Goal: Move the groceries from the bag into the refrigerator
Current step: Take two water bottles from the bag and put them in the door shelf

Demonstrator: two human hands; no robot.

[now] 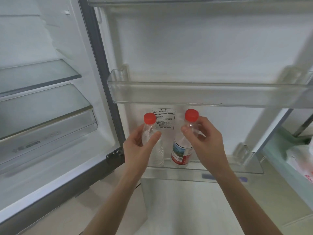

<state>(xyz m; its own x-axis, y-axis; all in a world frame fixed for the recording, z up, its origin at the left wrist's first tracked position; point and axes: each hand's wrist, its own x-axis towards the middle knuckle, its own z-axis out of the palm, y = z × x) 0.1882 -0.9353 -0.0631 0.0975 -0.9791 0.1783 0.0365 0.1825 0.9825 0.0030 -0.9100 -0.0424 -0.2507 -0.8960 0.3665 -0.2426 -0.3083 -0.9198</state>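
While both bottles stand in the lowest door bin (220, 168), each hand grips one near the shoulder.

Item 1: left bottle (152, 141). Clear plastic, red cap (149, 118), no label visible. Upright, long axis vertical, base inside the bin at its left end. Left hand (138, 146) wraps it from the left; thumb and fingers (155, 136) are curled round the upper body just below the neck.

Item 2: right bottle (182, 150). Clear plastic, red cap (191, 115), red and white label on the lower body. Near upright, top tilted slightly right, base in the bin just beside item 1, apart from it by a narrow gap. Right hand (205, 138) comes from the right; its thumb and fingers pinch the shoulder and neck under the cap.

Item 3: upper door bin (186, 94). Clear, directly above both caps.

Item 4: warning sticker (163, 118) on the door liner, behind and between the two necks.

Item 5: fridge (50, 99) cabinet, door open, glass shelves and a drawer to the left.

Item 6: bag (304, 160), white, at the far right edge, on a pale green surface; contents not readable.

Key relation: each bottle lies directly inside its own hand's grasp, axis vertical, already seated. Judgement: placement looks complete; the next move likely calls for both grips to loosen and lift clear sideways without tipping either bottle. Right hand is nearer the bag.
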